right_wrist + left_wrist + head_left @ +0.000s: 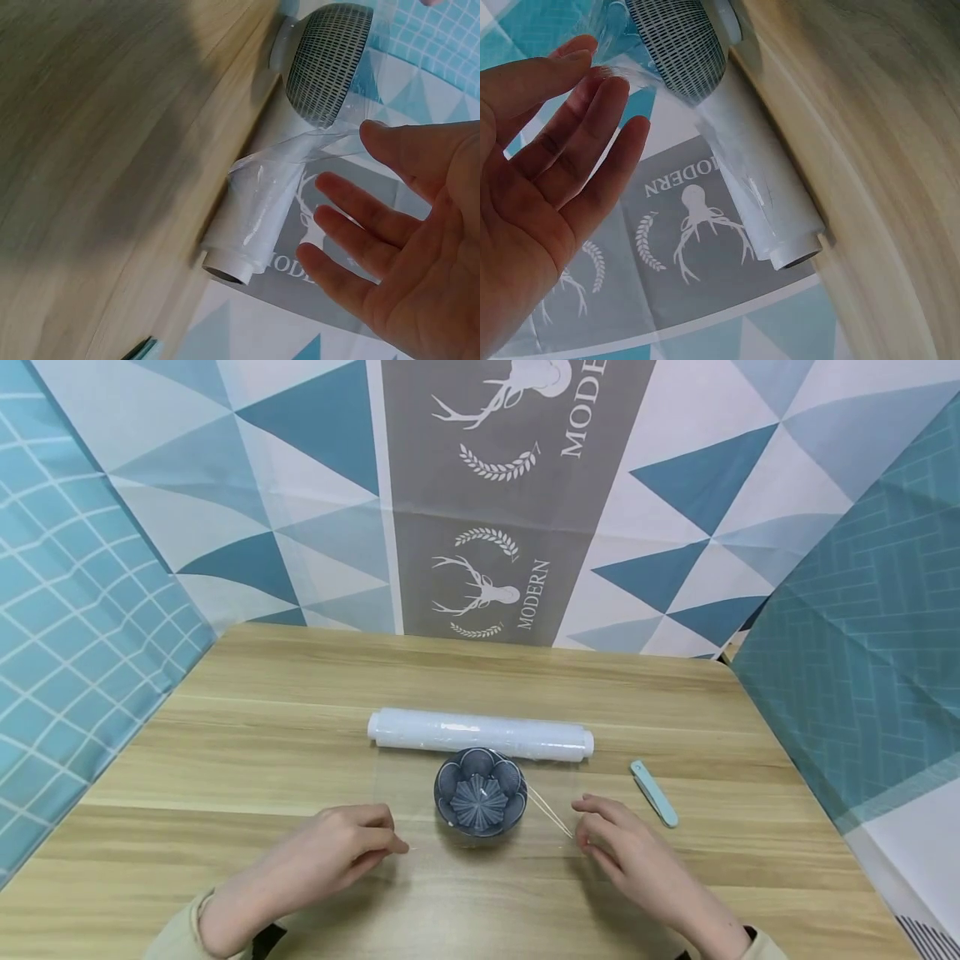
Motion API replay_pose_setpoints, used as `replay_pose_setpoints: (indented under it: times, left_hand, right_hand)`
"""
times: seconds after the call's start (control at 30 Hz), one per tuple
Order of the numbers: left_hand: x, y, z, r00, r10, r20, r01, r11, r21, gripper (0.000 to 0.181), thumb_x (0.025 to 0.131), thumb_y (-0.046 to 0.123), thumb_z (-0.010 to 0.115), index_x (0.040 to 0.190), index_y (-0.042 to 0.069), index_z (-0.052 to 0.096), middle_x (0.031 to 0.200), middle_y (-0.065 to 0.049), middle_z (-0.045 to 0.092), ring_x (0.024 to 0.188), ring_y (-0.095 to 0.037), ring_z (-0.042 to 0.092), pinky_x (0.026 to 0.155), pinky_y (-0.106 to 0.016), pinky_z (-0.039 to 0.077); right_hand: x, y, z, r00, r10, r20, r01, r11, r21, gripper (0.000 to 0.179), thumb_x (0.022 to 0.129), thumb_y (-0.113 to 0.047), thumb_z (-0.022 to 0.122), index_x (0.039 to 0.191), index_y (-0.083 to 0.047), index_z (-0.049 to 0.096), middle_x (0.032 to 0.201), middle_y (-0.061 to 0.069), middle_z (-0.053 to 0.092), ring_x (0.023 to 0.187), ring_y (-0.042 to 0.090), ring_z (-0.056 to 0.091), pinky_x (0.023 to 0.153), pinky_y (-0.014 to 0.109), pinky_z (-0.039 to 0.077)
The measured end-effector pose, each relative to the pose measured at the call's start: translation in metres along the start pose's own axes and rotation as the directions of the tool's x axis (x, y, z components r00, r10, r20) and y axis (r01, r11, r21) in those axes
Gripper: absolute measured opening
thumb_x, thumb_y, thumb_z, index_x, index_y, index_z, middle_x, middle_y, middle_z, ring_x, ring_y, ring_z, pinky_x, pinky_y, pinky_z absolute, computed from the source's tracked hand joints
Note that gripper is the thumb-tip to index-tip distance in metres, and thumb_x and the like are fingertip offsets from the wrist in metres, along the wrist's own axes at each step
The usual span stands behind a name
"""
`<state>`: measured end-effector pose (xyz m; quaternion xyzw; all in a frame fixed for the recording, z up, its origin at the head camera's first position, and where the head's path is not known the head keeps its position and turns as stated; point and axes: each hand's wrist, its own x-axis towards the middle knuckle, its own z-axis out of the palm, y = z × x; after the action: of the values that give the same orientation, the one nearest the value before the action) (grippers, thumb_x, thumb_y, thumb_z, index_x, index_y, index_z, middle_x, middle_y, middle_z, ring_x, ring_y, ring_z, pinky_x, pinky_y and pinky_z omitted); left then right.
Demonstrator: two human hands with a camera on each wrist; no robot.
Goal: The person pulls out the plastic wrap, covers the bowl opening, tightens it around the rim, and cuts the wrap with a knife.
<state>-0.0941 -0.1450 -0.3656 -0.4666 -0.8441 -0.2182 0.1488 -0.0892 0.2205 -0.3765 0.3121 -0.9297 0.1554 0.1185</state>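
A dark blue patterned bowl (480,793) with a petal-shaped inside stands upright on the table, in front of a roll of plastic wrap (480,733). From the roll, a clear sheet of plastic wrap (300,148) stretches over the bowl toward the person. My left hand (348,843) pinches one corner of the sheet between thumb and forefinger, left of the bowl. On the other side, my right hand (618,839) pinches the opposite corner, its other fingers spread in the right wrist view. Both hands hover a little above the table.
A light blue folded cutter (654,793) lies on the wooden table (225,760), right of the bowl and beyond the right hand. Patterned cloth (315,502) hangs behind the table, with blue cloth along both sides.
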Motion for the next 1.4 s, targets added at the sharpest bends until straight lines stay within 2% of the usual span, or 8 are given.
replay_pose_setpoints:
  times: [0.2, 0.47, 0.7, 1.0, 1.07, 1.2, 1.4]
  left_hand:
    - [-0.001, -0.001, 0.003, 0.999, -0.022, 0.030, 0.021, 1.000, 0.008, 0.023, 0.069, 0.001, 0.071, 0.085, 0.018, 0.071, 0.077, 0.013, 0.054, 0.066, 0.007, 0.046, 0.059, -0.005, 0.039]
    - [0.000, -0.004, 0.007, 0.991, -0.095, 0.096, 0.094, 0.995, 0.010, 0.021, 0.070, 0.001, 0.069, 0.084, 0.017, 0.071, 0.078, 0.012, 0.057, 0.070, 0.000, 0.056, 0.065, -0.015, 0.048]
    - [0.001, -0.007, 0.011, 0.985, -0.120, 0.122, 0.119, 0.993, 0.017, 0.017, 0.073, 0.003, 0.068, 0.084, 0.016, 0.071, 0.077, 0.010, 0.058, 0.068, -0.001, 0.057, 0.064, -0.020, 0.049]
    - [0.008, -0.011, 0.016, 0.965, -0.189, 0.183, 0.189, 0.982, 0.016, 0.018, 0.076, 0.001, 0.066, 0.086, 0.014, 0.071, 0.077, 0.008, 0.060, 0.069, -0.003, 0.057, 0.065, -0.021, 0.050]
    - [0.009, -0.013, 0.017, 0.963, -0.196, 0.185, 0.198, 0.980, 0.009, 0.017, 0.076, 0.002, 0.065, 0.086, 0.014, 0.071, 0.078, 0.005, 0.061, 0.070, -0.004, 0.058, 0.066, -0.021, 0.051]
    - [0.012, -0.019, 0.019, 0.968, -0.187, 0.165, 0.190, 0.982, -0.003, 0.014, 0.078, 0.003, 0.064, 0.085, 0.012, 0.071, 0.077, 0.002, 0.062, 0.071, -0.005, 0.060, 0.067, -0.020, 0.051]
    - [0.015, -0.028, 0.022, 0.974, -0.188, 0.126, 0.189, 0.982, 0.001, 0.015, 0.077, 0.001, 0.064, 0.084, 0.013, 0.070, 0.079, 0.004, 0.064, 0.073, -0.005, 0.061, 0.067, -0.019, 0.051]
  right_hand:
    - [0.001, 0.003, 0.003, 1.000, -0.003, 0.009, 0.003, 1.000, -0.005, 0.027, 0.072, -0.007, 0.073, 0.079, -0.025, 0.054, 0.116, 0.004, 0.059, 0.110, 0.023, 0.055, 0.085, 0.040, 0.048]
    - [0.004, 0.006, 0.007, 0.997, 0.007, 0.080, -0.008, 1.000, 0.016, 0.022, 0.075, -0.010, 0.070, 0.080, -0.025, 0.054, 0.117, 0.008, 0.058, 0.110, 0.026, 0.054, 0.088, 0.043, 0.046]
    - [0.009, 0.012, 0.013, 0.991, 0.033, 0.129, -0.040, 0.998, 0.049, 0.020, 0.077, -0.011, 0.068, 0.079, -0.025, 0.054, 0.117, 0.009, 0.059, 0.112, 0.027, 0.053, 0.090, 0.045, 0.045]
    - [0.016, 0.019, 0.018, 0.980, 0.070, 0.186, -0.082, 0.995, 0.059, 0.021, 0.078, -0.007, 0.067, 0.078, -0.024, 0.054, 0.113, 0.005, 0.059, 0.109, 0.023, 0.054, 0.088, 0.042, 0.045]
    - [0.017, 0.020, 0.018, 0.979, 0.080, 0.189, -0.092, 0.994, 0.057, 0.020, 0.078, -0.008, 0.067, 0.078, -0.024, 0.055, 0.112, 0.005, 0.059, 0.107, 0.023, 0.055, 0.088, 0.042, 0.046]
    - [0.020, 0.021, 0.018, 0.978, 0.094, 0.184, -0.103, 0.994, 0.043, 0.018, 0.078, -0.011, 0.066, 0.078, -0.025, 0.055, 0.109, 0.003, 0.060, 0.104, 0.022, 0.057, 0.086, 0.041, 0.047]
    - [0.023, 0.022, 0.018, 0.980, 0.117, 0.159, -0.122, 0.992, 0.027, 0.016, 0.080, -0.013, 0.065, 0.080, -0.025, 0.054, 0.104, -0.004, 0.061, 0.101, 0.016, 0.058, 0.084, 0.036, 0.048]
